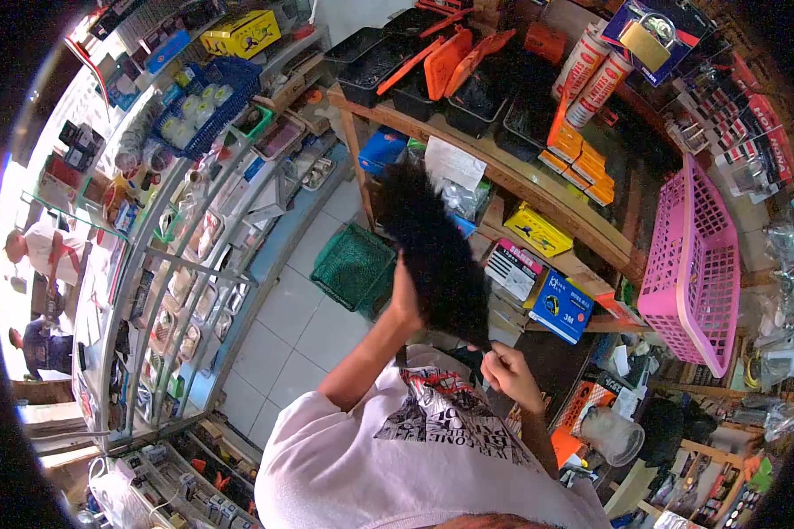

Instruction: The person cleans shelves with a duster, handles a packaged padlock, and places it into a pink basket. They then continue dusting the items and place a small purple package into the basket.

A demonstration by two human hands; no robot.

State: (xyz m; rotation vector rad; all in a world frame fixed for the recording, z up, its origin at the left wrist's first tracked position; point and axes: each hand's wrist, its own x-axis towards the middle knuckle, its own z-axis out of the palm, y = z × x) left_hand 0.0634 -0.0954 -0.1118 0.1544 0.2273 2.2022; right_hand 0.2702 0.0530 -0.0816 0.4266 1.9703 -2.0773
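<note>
A bushy black feather duster [437,256] is held in front of my chest, its feathers pointing up and away and its handle end toward my right side. My right hand [509,376] is closed round the handle end. Against the left edge of the feathers, my left hand [403,295] holds the duster from the side, its fingers mostly hidden behind the plumes. Just beyond my left hand, a green mesh basket [353,266] stands on the tiled floor.
A wooden shelf [503,163] ahead carries black bins with orange lids, sealant tubes [582,75] and boxes. A pink plastic basket [692,273] is at the right. Along the left runs a curved metal-framed display counter [141,326]; two people are beyond it.
</note>
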